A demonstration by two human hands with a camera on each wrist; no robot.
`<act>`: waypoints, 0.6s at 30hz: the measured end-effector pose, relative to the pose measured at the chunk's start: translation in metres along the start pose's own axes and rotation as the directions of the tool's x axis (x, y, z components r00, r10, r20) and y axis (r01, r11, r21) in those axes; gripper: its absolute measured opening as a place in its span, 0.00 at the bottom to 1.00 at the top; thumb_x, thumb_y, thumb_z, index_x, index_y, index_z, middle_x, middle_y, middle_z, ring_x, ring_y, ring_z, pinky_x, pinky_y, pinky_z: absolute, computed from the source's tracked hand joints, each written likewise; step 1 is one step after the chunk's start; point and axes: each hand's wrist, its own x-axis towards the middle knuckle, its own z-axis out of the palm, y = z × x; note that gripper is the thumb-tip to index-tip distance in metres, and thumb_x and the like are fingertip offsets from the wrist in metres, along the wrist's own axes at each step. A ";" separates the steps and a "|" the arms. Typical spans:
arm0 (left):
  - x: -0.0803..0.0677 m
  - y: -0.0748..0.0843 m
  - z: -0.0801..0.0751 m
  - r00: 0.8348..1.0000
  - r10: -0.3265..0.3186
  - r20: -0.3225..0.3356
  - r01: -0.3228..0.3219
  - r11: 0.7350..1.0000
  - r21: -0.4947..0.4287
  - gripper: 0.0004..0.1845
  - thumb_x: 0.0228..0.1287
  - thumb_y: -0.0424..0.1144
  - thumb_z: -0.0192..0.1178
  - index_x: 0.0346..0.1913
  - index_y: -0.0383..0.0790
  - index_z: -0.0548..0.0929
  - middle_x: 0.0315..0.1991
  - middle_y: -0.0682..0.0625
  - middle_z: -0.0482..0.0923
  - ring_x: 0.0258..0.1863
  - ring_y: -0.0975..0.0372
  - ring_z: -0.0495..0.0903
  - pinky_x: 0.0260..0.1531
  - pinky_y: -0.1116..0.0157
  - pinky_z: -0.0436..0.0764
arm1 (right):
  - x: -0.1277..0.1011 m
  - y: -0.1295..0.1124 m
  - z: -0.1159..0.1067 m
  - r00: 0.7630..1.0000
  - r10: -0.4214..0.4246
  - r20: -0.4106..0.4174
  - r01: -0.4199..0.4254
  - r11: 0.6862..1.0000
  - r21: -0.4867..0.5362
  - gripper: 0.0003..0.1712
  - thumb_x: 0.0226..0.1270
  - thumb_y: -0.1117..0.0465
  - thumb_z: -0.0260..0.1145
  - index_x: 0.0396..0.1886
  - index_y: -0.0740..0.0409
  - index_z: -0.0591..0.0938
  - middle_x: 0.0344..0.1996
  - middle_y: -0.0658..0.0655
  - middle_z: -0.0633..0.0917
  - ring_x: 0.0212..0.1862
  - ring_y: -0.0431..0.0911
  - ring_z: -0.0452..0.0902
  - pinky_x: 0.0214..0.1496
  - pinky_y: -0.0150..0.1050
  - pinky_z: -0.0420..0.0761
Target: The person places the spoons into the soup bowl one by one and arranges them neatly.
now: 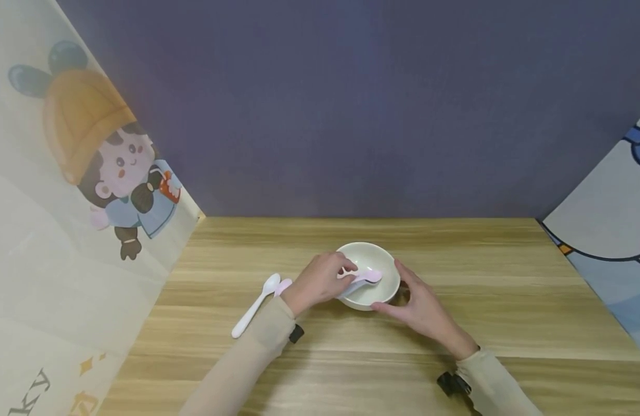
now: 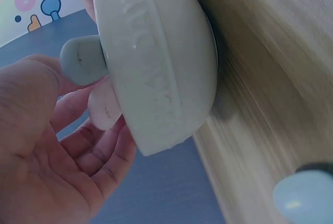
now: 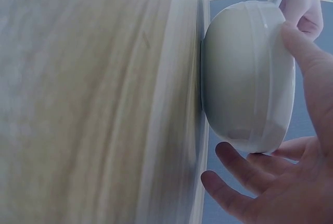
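Bowl (image 1: 370,271) embossed lettering, unreadable.

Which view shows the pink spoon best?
The head view: the pink spoon lies across the bowl, held by the left hand. Left wrist shows only its handle ends; right wrist barely a tip.

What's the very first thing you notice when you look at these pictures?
A white bowl sits mid-table, with both hands around it. The left hand lays spoons in the bowl, and the right hand touches its side. Another white spoon lies on the wooden table to the left, near a cartoon girl on the wall.
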 end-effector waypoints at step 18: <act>-0.025 -0.013 -0.015 0.998 0.018 -0.057 -0.019 1.000 -0.017 0.12 0.73 0.39 0.65 0.53 0.39 0.92 0.49 0.48 0.90 0.44 0.59 0.88 0.47 0.62 0.86 | 0.000 -0.001 -0.001 1.000 0.005 0.004 -0.005 1.000 -0.002 0.69 0.55 0.35 0.83 0.85 0.64 0.59 0.76 0.69 0.73 0.62 0.58 0.84 0.67 0.61 0.81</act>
